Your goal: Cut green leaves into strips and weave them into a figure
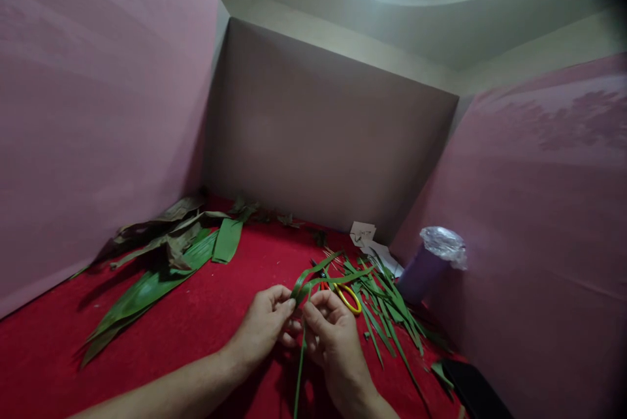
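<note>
Several narrow green leaf strips (pixel 321 283) run between my two hands over the red cloth. My left hand (pixel 268 320) is closed, with thumb and fingers pinching the strips from the left. Close beside it, my right hand (pixel 333 327) pinches the strips too, its thumb pressed to the fingers. One thin strip (pixel 300 373) hangs down between the hands, and others curve up and away to the right. Scissors with yellow handles (pixel 351 301) lie just behind my right hand, partly hidden by it and the strips.
Cut leaf strips (pixel 386 301) are scattered at the right, beside papers (pixel 362 234) and a purple cylinder (pixel 426 272) topped with clear plastic. Broad green leaves (pixel 151 288) and dried leaves (pixel 171 230) lie at left. A black flat object (pixel 473 389) sits front right. Pink walls enclose the red cloth (pixel 196 334).
</note>
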`<action>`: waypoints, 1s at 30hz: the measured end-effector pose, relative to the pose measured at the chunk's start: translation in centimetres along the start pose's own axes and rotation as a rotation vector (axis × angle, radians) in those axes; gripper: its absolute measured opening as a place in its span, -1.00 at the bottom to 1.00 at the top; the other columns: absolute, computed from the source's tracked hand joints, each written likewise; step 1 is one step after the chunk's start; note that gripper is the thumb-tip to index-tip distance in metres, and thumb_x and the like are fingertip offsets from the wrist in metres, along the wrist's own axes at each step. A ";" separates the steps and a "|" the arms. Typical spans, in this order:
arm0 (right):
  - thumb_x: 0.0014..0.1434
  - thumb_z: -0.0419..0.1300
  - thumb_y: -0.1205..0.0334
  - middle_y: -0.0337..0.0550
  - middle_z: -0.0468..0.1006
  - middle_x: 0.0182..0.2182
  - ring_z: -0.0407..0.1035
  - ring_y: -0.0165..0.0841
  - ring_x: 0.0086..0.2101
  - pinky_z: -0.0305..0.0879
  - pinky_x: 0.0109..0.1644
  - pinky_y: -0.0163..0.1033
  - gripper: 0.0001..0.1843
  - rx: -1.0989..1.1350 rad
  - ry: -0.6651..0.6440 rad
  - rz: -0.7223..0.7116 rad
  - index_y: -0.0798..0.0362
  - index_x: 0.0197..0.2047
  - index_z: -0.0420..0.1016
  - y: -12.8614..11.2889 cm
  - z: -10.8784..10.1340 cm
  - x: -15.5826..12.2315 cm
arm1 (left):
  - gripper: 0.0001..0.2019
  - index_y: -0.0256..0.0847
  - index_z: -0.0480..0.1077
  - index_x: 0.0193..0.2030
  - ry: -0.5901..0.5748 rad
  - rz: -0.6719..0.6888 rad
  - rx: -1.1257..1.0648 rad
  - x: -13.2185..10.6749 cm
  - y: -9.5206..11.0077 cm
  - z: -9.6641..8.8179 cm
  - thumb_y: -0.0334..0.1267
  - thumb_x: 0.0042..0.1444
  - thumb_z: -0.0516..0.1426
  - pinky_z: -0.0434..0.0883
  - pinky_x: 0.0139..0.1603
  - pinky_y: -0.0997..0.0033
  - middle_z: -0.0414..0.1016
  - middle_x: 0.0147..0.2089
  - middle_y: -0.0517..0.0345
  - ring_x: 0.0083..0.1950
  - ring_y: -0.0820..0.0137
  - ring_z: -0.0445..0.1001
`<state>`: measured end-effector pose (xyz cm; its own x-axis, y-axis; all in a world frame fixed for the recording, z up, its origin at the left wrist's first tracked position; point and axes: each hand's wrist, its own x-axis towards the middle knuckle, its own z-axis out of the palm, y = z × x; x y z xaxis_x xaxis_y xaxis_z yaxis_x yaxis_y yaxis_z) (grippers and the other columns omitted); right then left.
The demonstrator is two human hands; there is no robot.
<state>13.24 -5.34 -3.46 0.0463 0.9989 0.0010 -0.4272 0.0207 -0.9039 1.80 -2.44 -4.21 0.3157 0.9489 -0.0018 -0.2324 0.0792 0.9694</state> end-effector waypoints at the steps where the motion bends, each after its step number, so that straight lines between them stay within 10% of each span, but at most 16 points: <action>1: -0.19 0.40 0.10 -0.47 0.25 -0.70 0.00 -0.64 -0.75 -0.17 -0.73 -0.53 -0.61 -0.001 0.004 0.023 0.05 -0.46 0.27 0.0 0.1 -0.1 | -0.76 -0.28 0.28 -0.41 -0.003 0.000 -0.008 0.0 0.1 0.0 -0.12 -0.06 0.15 0.37 -0.57 0.46 0.37 -0.55 0.22 -0.54 0.42 0.44; 30: -0.06 0.31 0.04 -0.42 0.22 -0.75 0.00 -0.61 -0.73 -0.10 -0.68 -0.46 -0.64 -0.258 -0.023 -0.170 0.14 -0.55 0.31 1.4 0.4 0.0 | -0.74 -0.30 0.36 -0.38 -0.169 -0.011 -0.222 -0.6 1.0 0.4 -0.13 -0.06 0.22 0.38 -0.60 0.45 0.45 -0.58 0.17 -0.63 0.42 0.42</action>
<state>12.35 -5.25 -4.53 0.0756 0.9828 0.1683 -0.1712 0.1791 -0.9688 1.76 -3.07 -3.16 0.4638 0.8847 0.0469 -0.4180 0.1718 0.8920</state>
